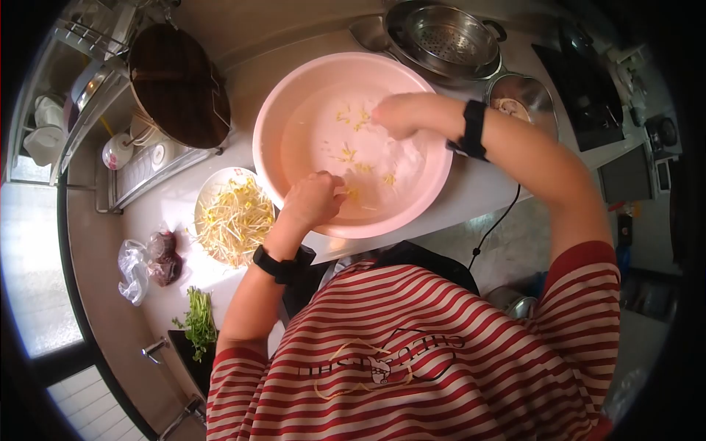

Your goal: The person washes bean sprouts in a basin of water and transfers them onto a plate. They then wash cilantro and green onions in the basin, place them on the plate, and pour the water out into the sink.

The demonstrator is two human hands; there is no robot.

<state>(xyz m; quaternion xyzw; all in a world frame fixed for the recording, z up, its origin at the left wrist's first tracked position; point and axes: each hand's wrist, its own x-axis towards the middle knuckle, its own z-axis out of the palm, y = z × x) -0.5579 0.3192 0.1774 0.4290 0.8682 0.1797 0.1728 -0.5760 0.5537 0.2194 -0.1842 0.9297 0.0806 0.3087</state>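
A large pink basin point(270, 140) of water stands on the counter, with several loose bean sprouts point(348, 155) scattered in it. My left hand point(315, 200) is over the near left part of the basin, its fingers curled in beside a few sprouts; what they hold is not clear. On the far right side, my right hand point(399, 116) reaches down to the water with bent fingers close together, next to some sprouts. Whether anything is pinched there is hidden. A plate heaped with bean sprouts point(235, 220) sits left of the basin, by my left forearm.
Behind the basin on the right are a steel colander point(450, 37) and a metal bowl point(521, 99). To the left lie dark bagged items point(164, 259), a clear plastic bag point(133, 272) and green herbs point(197, 323). A dark round board point(179, 86) leans near the dish rack point(158, 176).
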